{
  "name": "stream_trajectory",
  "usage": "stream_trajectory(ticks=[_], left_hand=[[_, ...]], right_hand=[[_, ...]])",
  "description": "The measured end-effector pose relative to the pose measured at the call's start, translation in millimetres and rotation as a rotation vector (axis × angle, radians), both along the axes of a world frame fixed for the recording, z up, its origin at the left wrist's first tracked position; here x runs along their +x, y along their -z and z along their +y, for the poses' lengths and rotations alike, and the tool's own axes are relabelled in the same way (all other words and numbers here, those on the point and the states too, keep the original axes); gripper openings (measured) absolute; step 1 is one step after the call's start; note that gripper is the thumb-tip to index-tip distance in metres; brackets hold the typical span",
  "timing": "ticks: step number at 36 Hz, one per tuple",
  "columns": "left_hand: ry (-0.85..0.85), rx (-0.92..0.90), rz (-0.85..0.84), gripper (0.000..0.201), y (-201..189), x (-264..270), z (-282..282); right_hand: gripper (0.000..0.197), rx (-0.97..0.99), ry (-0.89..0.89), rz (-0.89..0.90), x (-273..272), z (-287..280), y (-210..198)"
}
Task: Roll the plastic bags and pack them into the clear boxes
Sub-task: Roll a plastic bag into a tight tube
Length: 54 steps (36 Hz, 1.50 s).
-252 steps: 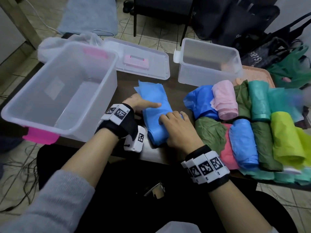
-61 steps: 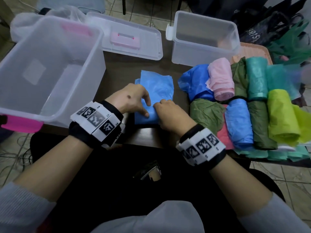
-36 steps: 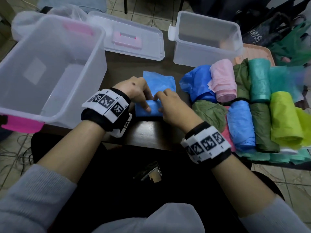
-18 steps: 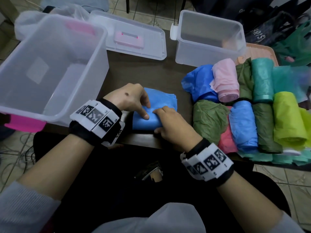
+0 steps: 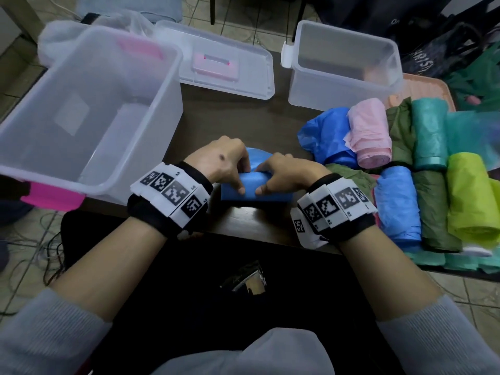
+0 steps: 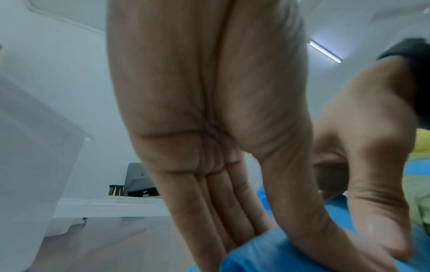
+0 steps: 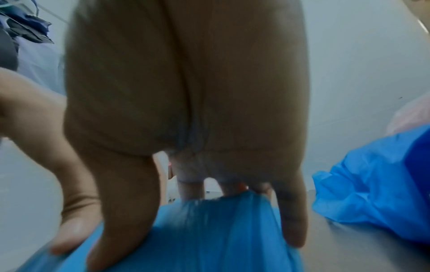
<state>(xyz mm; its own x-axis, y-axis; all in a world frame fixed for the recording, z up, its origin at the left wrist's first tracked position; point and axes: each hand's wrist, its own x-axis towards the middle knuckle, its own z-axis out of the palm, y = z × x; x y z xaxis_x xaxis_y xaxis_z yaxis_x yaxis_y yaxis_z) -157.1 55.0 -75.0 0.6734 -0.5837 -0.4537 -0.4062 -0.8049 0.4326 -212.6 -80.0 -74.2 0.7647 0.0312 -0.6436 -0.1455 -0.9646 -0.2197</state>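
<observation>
A light blue plastic bag (image 5: 254,189) lies as a thick roll near the table's front edge, with only a short tail showing behind it. My left hand (image 5: 243,177) and right hand (image 5: 261,180) both grip it, fingers curled over the top and thumbs on the near side. The left wrist view shows my left hand (image 6: 279,239) with the fingers behind the blue bag (image 6: 267,257) and the thumb in front. In the right wrist view my right hand (image 7: 186,211) straddles the blue bag (image 7: 209,239). A large clear box (image 5: 173,77) stands left, a small clear box (image 5: 343,101) back right.
A clear lid with a pink handle (image 5: 216,66) lies between the boxes. Several rolled bags fill the right side on a tray (image 5: 427,87), among them blue (image 5: 397,207), pink (image 5: 370,136), teal (image 5: 428,133) and lime (image 5: 470,196). A loose dark blue bag (image 7: 372,193) lies close by.
Over the earlier frames the flat blue bag has been rolled up. The roll is thicker now and its flat tail is almost gone. Both hands have gone from pressing to gripping.
</observation>
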Motion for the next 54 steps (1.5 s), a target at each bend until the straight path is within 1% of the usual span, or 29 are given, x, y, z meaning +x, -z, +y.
stream_trajectory(ticks=[2,4,6,8,9,12,13,16,20,23,25,29,33,34,35,37,39,40,41,43,45,47,49,54], left_hand=[[0.006,-0.001,0.016,0.043,0.5,3.5,-0.8],[0.013,0.005,0.034,0.041,0.6,8.1,-0.8],[0.021,0.023,0.053,0.041,0.3,12.3,-1.1],[0.030,0.042,0.062,0.039,0.6,15.4,-2.0],[0.038,0.051,0.062,0.038,0.7,16.3,-2.7],[0.064,0.059,0.047,0.035,2.2,16.1,-3.0],[0.067,0.054,0.043,0.036,3.0,15.5,-2.6],[0.029,0.018,0.055,0.043,6.5,13.6,-0.2],[-0.033,-0.100,0.022,0.033,8.2,11.1,8.6],[-0.076,-0.180,0.002,0.038,9.7,8.3,14.2],[-0.073,-0.196,0.014,0.042,11.2,7.3,15.2],[-0.099,-0.217,0.023,0.038,12.9,10.5,13.5],[-0.104,-0.198,0.051,0.038,12.3,14.8,11.1],[-0.096,-0.189,0.051,0.037,11.7,15.5,10.9],[-0.089,-0.183,0.052,0.037,11.3,15.8,10.8],[-0.090,-0.186,0.052,0.038,11.6,16.0,10.6],[-0.095,-0.193,0.043,0.038,11.8,15.0,10.7],[-0.097,-0.197,0.039,0.037,12.1,14.6,10.8],[-0.099,-0.202,0.041,0.037,12.1,14.0,11.2],[-0.100,-0.210,0.053,0.037,11.0,13.0,12.3],[-0.092,-0.221,0.059,0.038,10.2,12.4,13.2],[-0.080,-0.229,0.054,0.039,10.5,11.6,13.4],[-0.077,-0.231,0.048,0.039,11.6,10.8,12.9],[-0.064,-0.236,0.042,0.037,12.9,10.4,12.0]], right_hand=[[0.057,0.036,0.051,-0.060,-3.0,-0.6,3.2],[0.059,0.076,0.118,-0.179,-7.8,0.2,5.4],[0.050,0.085,0.114,-0.313,-12.9,2.5,7.5],[0.041,0.050,0.068,-0.395,-19.7,5.7,10.0],[0.042,0.026,0.044,-0.418,-23.9,7.0,11.7],[0.063,-0.020,-0.014,-0.439,-35.9,9.4,17.2],[0.066,-0.042,-0.027,-0.452,-38.4,10.1,19.1],[0.058,-0.081,-0.035,-0.501,-38.7,9.1,23.9],[0.056,0.024,0.036,-0.436,-31.4,3.1,23.9],[0.056,0.065,0.052,-0.361,-20.9,-1.9,17.5],[0.054,0.084,0.046,-0.319,-12.9,-5.5,12.4],[0.046,0.110,0.042,-0.237,0.5,-11.2,4.1],[0.045,0.117,0.077,-0.124,15.6,-14.8,0.8],[0.048,0.099,0.077,-0.103,18.8,-14.6,1.0],[0.056,0.067,0.068,-0.086,21.6,-14.3,1.6],[0.078,0.008,0.042,-0.069,25.1,-12.3,4.2],[0.098,0.010,0.052,-0.070,26.7,-9.6,8.3],[0.103,0.017,0.062,-0.060,27.2,-8.0,10.4],[0.104,0.018,0.068,-0.043,27.5,-5.9,12.3],[0.096,0.005,0.045,-0.036,27.7,-1.6,16.2],[0.081,-0.015,-0.004,-0.077,27.1,0.8,18.8],[0.070,-0.007,-0.024,-0.125,23.9,1.5,19.0],[0.065,0.025,-0.018,-0.161,19.0,-0.8,19.5],[0.060,0.084,-0.047,-0.238,3.7,-3.1,23.4]])
